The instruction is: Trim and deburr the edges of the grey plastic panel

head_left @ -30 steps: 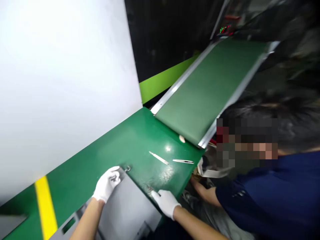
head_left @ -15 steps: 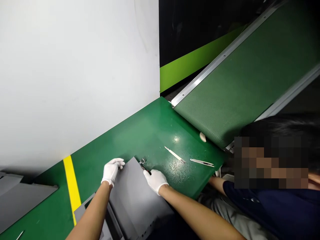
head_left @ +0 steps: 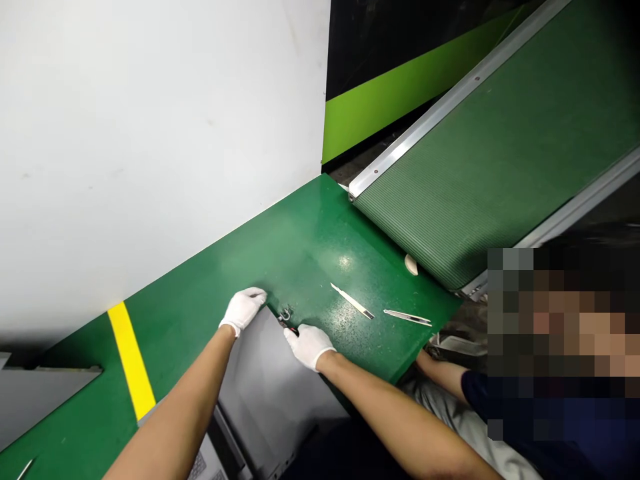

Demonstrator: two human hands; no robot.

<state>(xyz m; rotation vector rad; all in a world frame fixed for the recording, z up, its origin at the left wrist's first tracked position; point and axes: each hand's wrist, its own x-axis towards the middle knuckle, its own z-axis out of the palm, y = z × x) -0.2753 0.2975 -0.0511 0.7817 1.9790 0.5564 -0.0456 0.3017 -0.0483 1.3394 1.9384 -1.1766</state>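
Observation:
Both my hands wear white gloves and work at the far end of a smooth grey panel [head_left: 270, 380] lying near me on the green table. My left hand [head_left: 243, 310] is closed with fingertips pinched at the panel's far corner. My right hand [head_left: 310, 347] rests over the panel's right edge. It grips a small tool [head_left: 293, 329] with dark and red parts, mostly hidden by the glove; its exact kind is unclear. Just beyond its tip lies a small curled pale scrap [head_left: 285, 313]. Under my left forearm, part of a grey piece with a keyboard-like grid [head_left: 200, 462] shows.
A white craft knife [head_left: 351, 300] and a slim pale tool [head_left: 407, 318] lie on the green table [head_left: 280, 247] among dark specks. Beyond are a green conveyor belt [head_left: 480, 167] and a pale curved piece [head_left: 411, 265]. Grey panels [head_left: 45, 400] lie left; a co-worker [head_left: 565, 413] sits right.
My left hand has moved right and away from me to the panel's far corner. My right hand has shifted slightly up with the tool still in it. The view has shifted a little.

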